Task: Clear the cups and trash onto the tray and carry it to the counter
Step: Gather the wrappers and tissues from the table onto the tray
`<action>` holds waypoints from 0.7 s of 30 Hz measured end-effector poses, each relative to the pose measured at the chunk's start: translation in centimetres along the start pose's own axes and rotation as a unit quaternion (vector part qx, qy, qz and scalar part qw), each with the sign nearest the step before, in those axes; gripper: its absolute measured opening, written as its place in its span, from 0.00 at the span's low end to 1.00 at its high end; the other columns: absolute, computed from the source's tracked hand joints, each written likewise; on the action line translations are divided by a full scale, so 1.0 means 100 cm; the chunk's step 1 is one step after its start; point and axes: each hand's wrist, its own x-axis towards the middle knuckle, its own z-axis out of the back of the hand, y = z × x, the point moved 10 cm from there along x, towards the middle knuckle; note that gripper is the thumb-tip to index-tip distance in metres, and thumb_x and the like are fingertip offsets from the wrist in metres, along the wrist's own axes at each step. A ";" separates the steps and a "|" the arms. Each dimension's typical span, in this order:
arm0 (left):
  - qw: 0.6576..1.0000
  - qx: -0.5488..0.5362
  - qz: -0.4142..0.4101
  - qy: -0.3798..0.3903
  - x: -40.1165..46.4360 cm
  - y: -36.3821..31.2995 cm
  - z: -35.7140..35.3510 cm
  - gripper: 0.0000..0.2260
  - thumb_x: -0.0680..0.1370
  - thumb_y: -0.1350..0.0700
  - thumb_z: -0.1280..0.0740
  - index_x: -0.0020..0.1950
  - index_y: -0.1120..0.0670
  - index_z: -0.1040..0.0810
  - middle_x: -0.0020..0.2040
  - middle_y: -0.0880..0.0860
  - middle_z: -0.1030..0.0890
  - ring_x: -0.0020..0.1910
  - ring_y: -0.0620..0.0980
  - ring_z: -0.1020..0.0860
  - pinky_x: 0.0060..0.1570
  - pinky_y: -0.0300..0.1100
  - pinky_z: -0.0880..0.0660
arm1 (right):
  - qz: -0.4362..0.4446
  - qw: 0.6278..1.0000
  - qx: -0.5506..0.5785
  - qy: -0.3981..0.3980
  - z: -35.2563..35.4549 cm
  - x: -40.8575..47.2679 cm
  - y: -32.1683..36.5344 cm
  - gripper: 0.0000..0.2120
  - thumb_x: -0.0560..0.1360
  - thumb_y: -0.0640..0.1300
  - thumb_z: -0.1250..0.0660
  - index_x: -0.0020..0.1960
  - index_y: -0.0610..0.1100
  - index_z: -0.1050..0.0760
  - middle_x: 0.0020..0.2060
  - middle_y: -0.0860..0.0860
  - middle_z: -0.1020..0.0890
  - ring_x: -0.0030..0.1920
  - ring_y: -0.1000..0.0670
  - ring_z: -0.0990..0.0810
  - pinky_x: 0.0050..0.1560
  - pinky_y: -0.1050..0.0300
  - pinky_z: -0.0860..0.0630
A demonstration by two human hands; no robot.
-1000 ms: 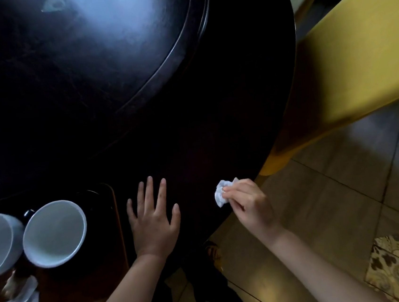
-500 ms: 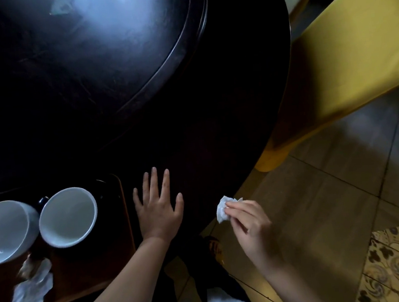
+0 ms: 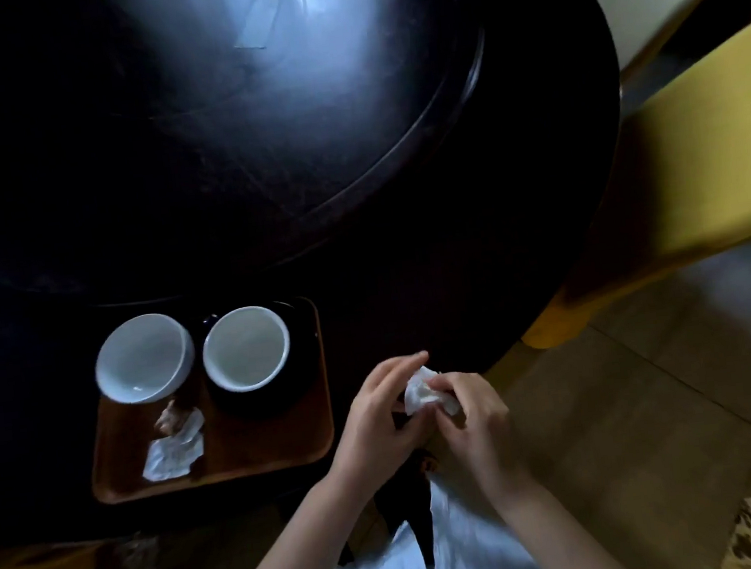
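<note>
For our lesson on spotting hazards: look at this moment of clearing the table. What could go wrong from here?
1. The crumpled tissue is held between the left hand and right hand beyond the table's edge; it could drop to the floor.
2. The tray sits near the table's edge, so a knock might tip it.
3. Two cups and loose trash lie unsecured; they may slide when carried.

The round dark table [image 3: 452, 239] has a raised round inner part [image 3: 256, 134] with a glossy surface. Near the table's front edge lies a brown wooden tray [image 3: 266, 453]. One small pale flat rectangle [image 3: 256, 21] shows on the inner part, towards the far side; what it is cannot be told.
</note>
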 end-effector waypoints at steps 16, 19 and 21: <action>0.979 0.134 0.052 -0.143 -0.087 0.066 0.123 0.09 0.69 0.67 0.29 0.48 0.57 0.19 0.49 0.49 0.21 0.51 0.40 0.23 0.48 0.31 0.25 | -0.003 0.957 -0.243 0.156 -0.121 -0.019 -0.007 0.25 0.79 0.57 0.58 0.71 0.49 0.41 0.73 0.50 0.42 0.74 0.55 0.59 0.73 0.54 0.57; 0.975 0.146 0.060 -0.155 -0.094 0.078 0.136 0.10 0.70 0.67 0.29 0.49 0.58 0.19 0.50 0.49 0.22 0.52 0.40 0.24 0.47 0.32 0.24 | -0.024 0.930 -0.307 0.203 -0.136 -0.027 -0.025 0.27 0.77 0.59 0.65 0.74 0.52 0.51 0.76 0.52 0.60 0.74 0.52 0.64 0.70 0.51 0.63; 0.973 0.160 0.067 -0.151 -0.095 0.089 0.140 0.10 0.70 0.67 0.29 0.50 0.59 0.19 0.51 0.50 0.22 0.51 0.40 0.25 0.47 0.31 0.25 | -0.026 0.923 -0.318 0.214 -0.139 -0.029 -0.029 0.27 0.77 0.59 0.65 0.75 0.52 0.55 0.75 0.53 0.64 0.75 0.51 0.62 0.71 0.49 0.63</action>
